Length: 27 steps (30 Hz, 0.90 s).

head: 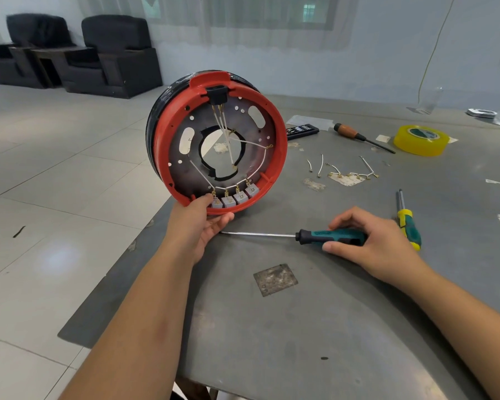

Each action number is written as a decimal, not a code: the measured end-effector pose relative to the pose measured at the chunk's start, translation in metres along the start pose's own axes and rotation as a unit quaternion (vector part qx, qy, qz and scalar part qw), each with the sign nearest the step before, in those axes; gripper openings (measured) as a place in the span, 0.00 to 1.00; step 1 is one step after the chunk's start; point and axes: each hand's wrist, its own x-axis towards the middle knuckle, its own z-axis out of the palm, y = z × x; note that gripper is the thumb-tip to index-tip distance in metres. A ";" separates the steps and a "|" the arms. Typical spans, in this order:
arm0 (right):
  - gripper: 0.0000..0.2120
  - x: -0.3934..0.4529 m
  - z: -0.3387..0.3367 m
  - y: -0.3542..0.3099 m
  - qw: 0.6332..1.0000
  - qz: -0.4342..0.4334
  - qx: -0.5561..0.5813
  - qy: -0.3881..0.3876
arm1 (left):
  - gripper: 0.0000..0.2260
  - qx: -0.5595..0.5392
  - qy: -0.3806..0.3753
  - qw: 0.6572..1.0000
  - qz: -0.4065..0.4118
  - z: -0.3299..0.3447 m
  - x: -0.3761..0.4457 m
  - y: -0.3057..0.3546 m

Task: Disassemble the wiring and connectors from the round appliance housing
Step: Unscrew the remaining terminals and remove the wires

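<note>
Upright on edge, housing [220, 140] faces the camera.

Bright, even daylight from curtained window [243, 15]; soft shadows, floor [58, 255] glare, wide-angle edge bending.

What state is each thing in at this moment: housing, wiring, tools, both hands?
Round housing: tilted on edge, open side facing the camera.
White wires: attached inside the housing.
Grey connectors: four, seated at the lower rim.
Left hand: grips the housing's lower rim.
Right hand: fingers curled round the teal screwdriver, which lies on the table.
Loose wire pieces: detached, lying on the table.
Yellow-green screwdriver: lying unused.
</note>
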 end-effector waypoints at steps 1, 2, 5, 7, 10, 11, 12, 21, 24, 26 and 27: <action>0.16 -0.001 0.002 -0.001 0.999 -0.022 -0.029 -0.016 | 0.11 0.005 -0.006 1.000 0.004 0.000 -0.001 0.000; 0.16 -0.001 0.003 -0.003 0.997 -0.042 -0.058 -0.029 | 0.11 0.009 -0.012 1.000 0.008 0.000 -0.003 0.000; 0.13 -0.002 0.004 -0.007 0.987 -0.097 -0.124 -0.045 | 0.10 0.021 -0.023 0.999 0.019 0.000 -0.007 0.000; 0.14 -0.002 0.003 -0.010 0.983 -0.095 -0.145 -0.064 | 0.10 0.031 -0.027 0.999 0.024 0.001 -0.009 0.000; 0.20 -0.001 0.004 -0.016 0.972 -0.088 -0.204 -0.069 | 0.09 0.048 -0.028 0.998 0.023 0.002 -0.013 0.001; 0.21 0.001 0.004 -0.020 0.969 -0.092 -0.222 -0.053 | 0.09 0.052 -0.029 0.998 0.021 0.003 -0.014 0.001; 0.21 0.004 0.006 -0.025 0.968 -0.098 -0.231 -0.032 | 0.09 0.054 -0.030 0.998 0.018 0.003 -0.015 0.001; 0.09 0.080 0.053 -0.099 0.970 -0.160 -0.182 0.017 | 0.08 0.056 -0.049 0.997 0.020 0.008 -0.020 -0.002; 0.08 0.103 0.064 -0.107 0.966 -0.115 -0.231 -0.025 | 0.08 0.064 -0.052 0.996 0.020 0.009 -0.018 -0.004; 0.07 0.113 0.068 -0.108 0.967 -0.084 -0.235 -0.056 | 0.07 0.068 -0.055 0.996 0.024 0.010 -0.017 -0.006; 0.06 0.116 0.069 -0.108 0.967 -0.076 -0.235 -0.066 | 0.07 0.070 -0.058 0.995 0.027 0.010 -0.016 -0.006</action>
